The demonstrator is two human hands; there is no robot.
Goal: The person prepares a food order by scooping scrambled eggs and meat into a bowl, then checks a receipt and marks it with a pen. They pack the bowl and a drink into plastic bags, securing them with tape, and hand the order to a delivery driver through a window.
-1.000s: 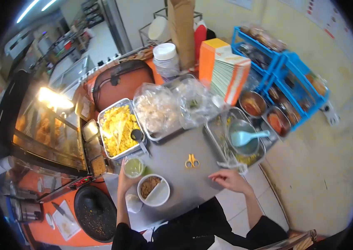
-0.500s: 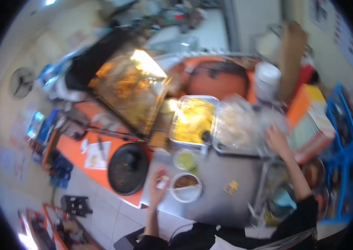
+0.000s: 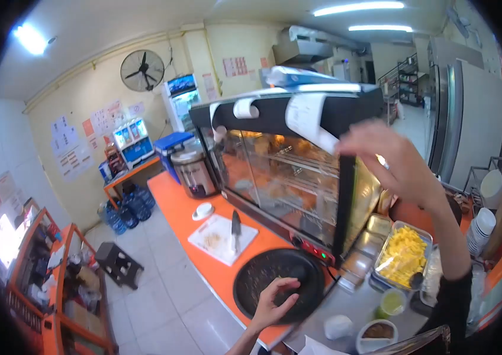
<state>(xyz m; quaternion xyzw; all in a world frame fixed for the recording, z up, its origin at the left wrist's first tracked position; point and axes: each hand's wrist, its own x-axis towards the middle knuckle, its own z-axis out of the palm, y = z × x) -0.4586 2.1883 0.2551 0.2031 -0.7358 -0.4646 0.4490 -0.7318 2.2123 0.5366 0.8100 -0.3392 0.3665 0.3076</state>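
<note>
Strip first: long curled white paper strip (image 3: 305, 112), upper centre of frame, hanging over the black top edge of the glass-fronted food warmer (image 3: 344, 207). My right hand (image 3: 394, 158), upper right, has its fingertips at the strip's lower end — blurred, so I can't tell whether they pinch paper or only overlap it in view. My left hand (image 3: 276, 305), lower centre, holds nothing I can see: fingers loosely bent, thumb spread away, over the round black pan or lid (image 3: 263, 269). Can't tell if it touches.

What could go wrong: thin paper, so a hard tug could tear it. A weak pinch at the curled end could let it slide out of my fingers. Pulling sideways might also disturb the shorter curled white paper slip (image 3: 245, 108) hanging to its left. Warmer's small green light (image 3: 324, 256) is on; if the casing is hot, my knuckles could brush it and get burned.

Lower right, my black sleeve (image 3: 455, 296) sits close to the yellow food (image 3: 405, 254) in its rectangular tray (image 3: 391, 281) — dropping the elbow could drag cloth through it, or knock the clear cup of green sauce (image 3: 393, 302) into the round white bowl (image 3: 375, 348). Leaning on my left hand could shove the pan toward the edge of the orange counter (image 3: 168, 189).
</note>
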